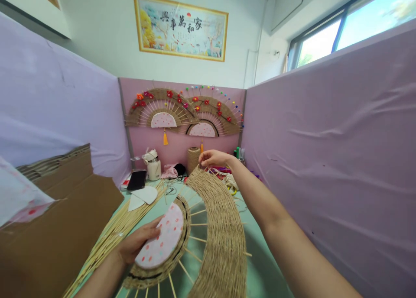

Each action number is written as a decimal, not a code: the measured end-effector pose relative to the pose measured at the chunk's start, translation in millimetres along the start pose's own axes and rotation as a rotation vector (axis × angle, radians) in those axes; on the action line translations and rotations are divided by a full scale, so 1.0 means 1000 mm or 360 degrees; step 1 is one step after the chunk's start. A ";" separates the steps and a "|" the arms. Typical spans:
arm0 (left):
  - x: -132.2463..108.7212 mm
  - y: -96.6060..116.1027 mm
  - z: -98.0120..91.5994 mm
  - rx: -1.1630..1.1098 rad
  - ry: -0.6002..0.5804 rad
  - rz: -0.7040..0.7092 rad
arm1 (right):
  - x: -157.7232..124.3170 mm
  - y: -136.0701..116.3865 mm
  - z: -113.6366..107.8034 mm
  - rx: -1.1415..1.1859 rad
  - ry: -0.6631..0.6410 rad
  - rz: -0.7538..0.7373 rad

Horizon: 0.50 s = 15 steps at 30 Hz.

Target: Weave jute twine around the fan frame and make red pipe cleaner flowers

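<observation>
A large woven fan (224, 220) of tan twine on thin wooden sticks stands tilted over the green table. Its half-round base (164, 237) is covered in white cloth with pink and red dots, edged with a dark band. My left hand (143, 237) grips this base at its straight side, the thumb lying on the cloth. At the fan's far upper end, my right hand (212, 158) has its fingers pinched together by the edge of the weave. What those fingertips hold is too small to make out. Behind them stands a spool of twine (193, 159).
Brown cardboard (61, 215) rises at the left. Thin sticks (113, 228) lie beside it, with white paper pieces (143, 197) on top. A phone (137, 180) and a cream bottle (152, 164) are farther back. Two finished fans (164, 120) hang on the pink partition.
</observation>
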<state>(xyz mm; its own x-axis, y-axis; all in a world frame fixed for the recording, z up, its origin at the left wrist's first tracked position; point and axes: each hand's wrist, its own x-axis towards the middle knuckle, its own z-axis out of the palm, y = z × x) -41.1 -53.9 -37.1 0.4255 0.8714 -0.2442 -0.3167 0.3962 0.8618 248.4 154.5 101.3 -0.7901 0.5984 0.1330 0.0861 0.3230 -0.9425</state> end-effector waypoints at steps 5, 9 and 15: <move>0.001 0.001 -0.001 -0.0025 -0.0004 -0.0011 | 0.009 0.017 -0.002 0.0258 0.0048 -0.0002; -0.002 0.001 0.001 -0.0030 0.0022 -0.0051 | 0.012 0.029 -0.002 0.0390 0.0079 0.0032; -0.003 0.002 0.002 -0.0050 -0.0035 -0.0036 | 0.006 0.039 0.005 0.0540 0.0157 0.0030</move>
<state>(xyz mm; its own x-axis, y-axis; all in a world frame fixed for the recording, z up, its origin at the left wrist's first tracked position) -41.0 -56.1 -34.1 0.4512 0.8556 -0.2537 -0.3328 0.4251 0.8418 243.8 166.7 64.1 -0.7264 0.6752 0.1279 -0.1196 0.0591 -0.9911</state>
